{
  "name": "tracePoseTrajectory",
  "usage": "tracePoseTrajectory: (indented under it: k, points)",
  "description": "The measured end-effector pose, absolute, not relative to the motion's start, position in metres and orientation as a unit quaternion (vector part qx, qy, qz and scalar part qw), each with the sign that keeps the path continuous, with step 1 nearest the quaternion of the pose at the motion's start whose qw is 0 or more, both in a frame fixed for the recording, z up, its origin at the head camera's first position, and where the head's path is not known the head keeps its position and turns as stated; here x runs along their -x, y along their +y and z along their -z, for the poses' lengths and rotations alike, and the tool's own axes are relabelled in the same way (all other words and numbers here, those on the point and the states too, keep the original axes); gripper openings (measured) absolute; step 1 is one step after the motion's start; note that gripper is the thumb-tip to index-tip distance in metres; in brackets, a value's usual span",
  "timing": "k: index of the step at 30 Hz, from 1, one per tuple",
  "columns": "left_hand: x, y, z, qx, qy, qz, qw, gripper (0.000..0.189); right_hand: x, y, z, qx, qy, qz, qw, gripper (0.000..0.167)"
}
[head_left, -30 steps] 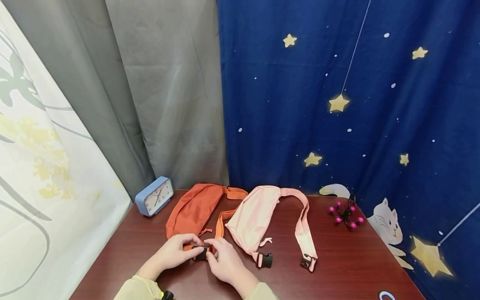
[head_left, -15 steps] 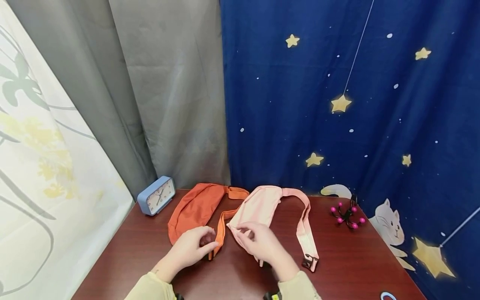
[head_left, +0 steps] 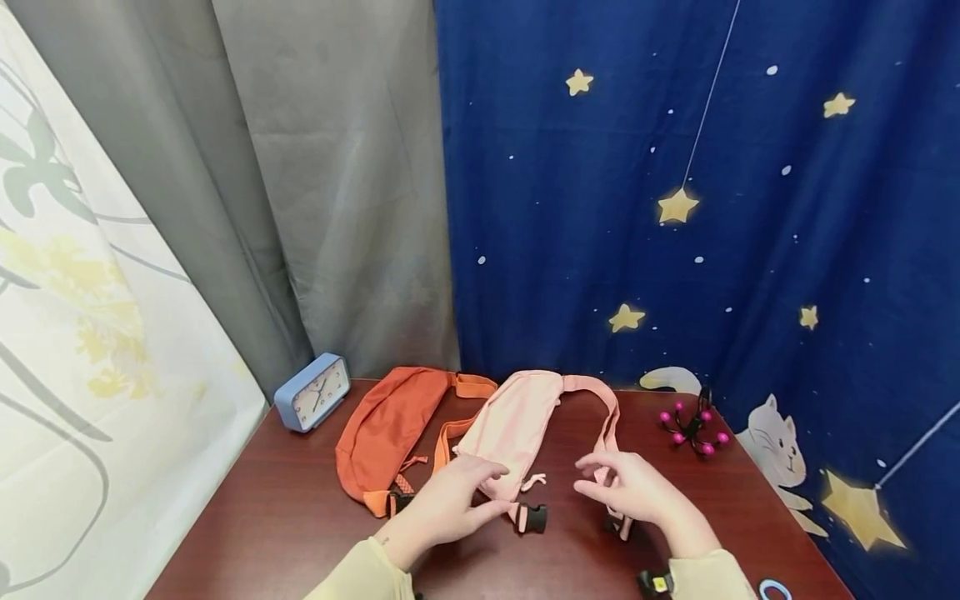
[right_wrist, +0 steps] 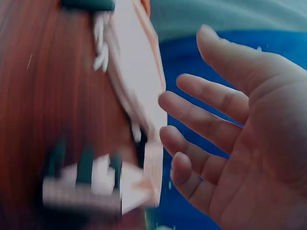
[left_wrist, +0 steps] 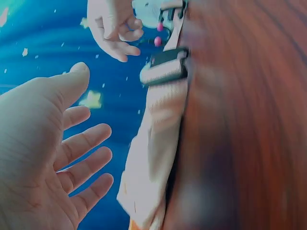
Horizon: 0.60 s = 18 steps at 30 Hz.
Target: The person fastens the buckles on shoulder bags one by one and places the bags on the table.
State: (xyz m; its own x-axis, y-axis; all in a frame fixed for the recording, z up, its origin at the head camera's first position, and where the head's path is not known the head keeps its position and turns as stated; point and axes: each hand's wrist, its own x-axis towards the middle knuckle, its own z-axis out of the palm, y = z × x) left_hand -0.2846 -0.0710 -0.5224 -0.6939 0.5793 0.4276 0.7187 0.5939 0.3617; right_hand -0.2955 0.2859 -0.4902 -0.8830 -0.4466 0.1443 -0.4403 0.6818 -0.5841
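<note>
My left hand (head_left: 450, 504) hovers over the lower end of a pink waist bag (head_left: 517, 421), its fingers relaxed and holding nothing. Just right of that hand is a black buckle half (head_left: 534, 518) on the bag's short strap. My right hand (head_left: 637, 492), also loosely spread, hangs above the end of the long pink strap (head_left: 606, 400). The other black buckle half (right_wrist: 86, 167) is beneath it, partly covered in the head view. To the left lies an orange waist bag (head_left: 390, 425); its black buckle (head_left: 397, 502) is partly hidden by my left hand.
A blue alarm clock (head_left: 311, 392) stands at the table's back left. At the back right sits a black object with pink round tips (head_left: 693, 429). A light blue ring-shaped thing (head_left: 774, 589) lies near the front right edge. Curtains hang behind the table.
Both hands have let go of the orange bag's buckle and moved right to the pink bag, the right hand going farther. The bags lie almost as before.
</note>
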Motion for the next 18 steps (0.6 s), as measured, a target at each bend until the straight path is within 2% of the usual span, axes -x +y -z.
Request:
tracePoseTrajectory:
  k: [7,14,18]
  points:
    - [0.282,-0.040,0.529,0.400,-0.872,0.263,0.104,0.046,0.283,0.332,0.498,0.267,0.914,0.307,0.015,0.041]
    - [0.284,-0.029,0.538,0.424,-0.864,0.258,0.085,0.054,0.275,0.353,0.509,0.249,0.909,0.324,0.083,0.055]
    - [0.286,-0.026,0.540,0.431,-0.861,0.258,0.081,0.054,0.276,0.357,0.515,0.251,0.905,0.331,0.095,0.054]
